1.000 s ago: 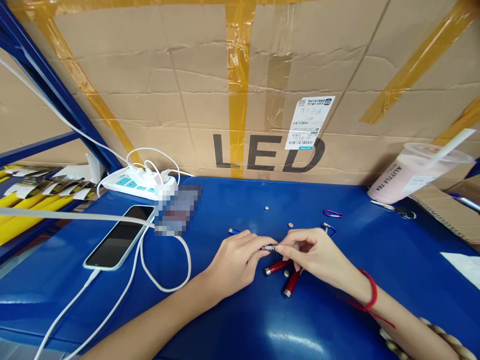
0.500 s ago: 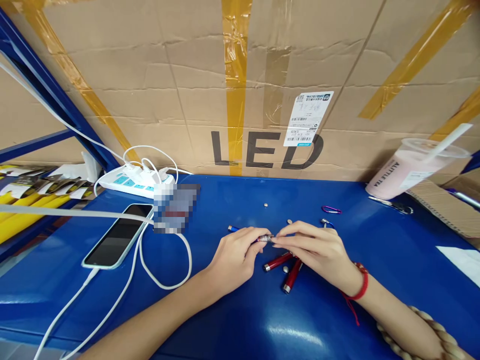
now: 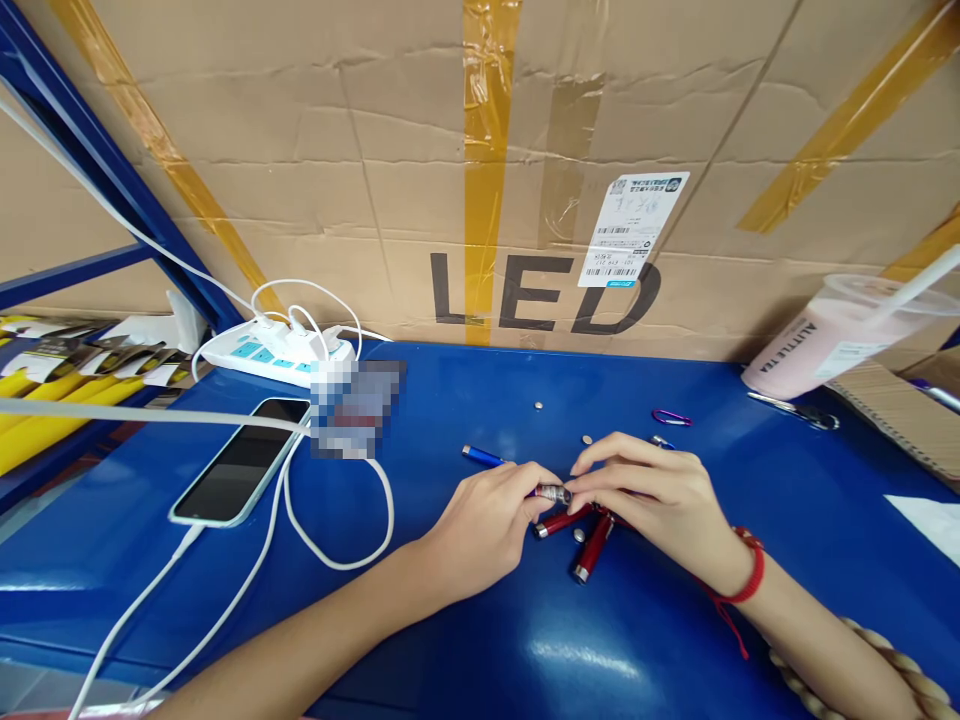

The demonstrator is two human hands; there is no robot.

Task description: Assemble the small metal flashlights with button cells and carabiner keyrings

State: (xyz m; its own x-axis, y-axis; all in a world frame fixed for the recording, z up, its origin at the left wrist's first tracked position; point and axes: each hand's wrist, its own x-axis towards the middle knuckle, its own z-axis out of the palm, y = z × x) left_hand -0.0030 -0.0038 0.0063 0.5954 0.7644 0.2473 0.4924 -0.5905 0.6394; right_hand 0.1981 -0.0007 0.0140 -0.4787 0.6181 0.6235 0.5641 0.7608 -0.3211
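Observation:
My left hand [image 3: 480, 525] and my right hand [image 3: 656, 495] meet over the blue table [image 3: 487, 640]. Between their fingertips they pinch a small silver-tipped pen light [image 3: 553, 493]; the left fingers curl round its body, the right fingers close on its tip. Two red pen lights [image 3: 592, 545] lie just under my right hand. A blue pen light [image 3: 484, 457] lies behind my left hand. Small button cells [image 3: 538, 406] rest farther back.
A phone [image 3: 240, 462] on a white cable lies at left, near a power strip [image 3: 274, 355]. A big cardboard box marked LED [image 3: 540, 170] walls the back. A pink drink cup [image 3: 832, 340], scissors [image 3: 799, 410] and a purple clip [image 3: 671, 417] sit at right.
Both hands stay joined on the small pen light and have drifted slightly right and nearer. My right fingers have shifted their grip on its tip. The view has moved a little.

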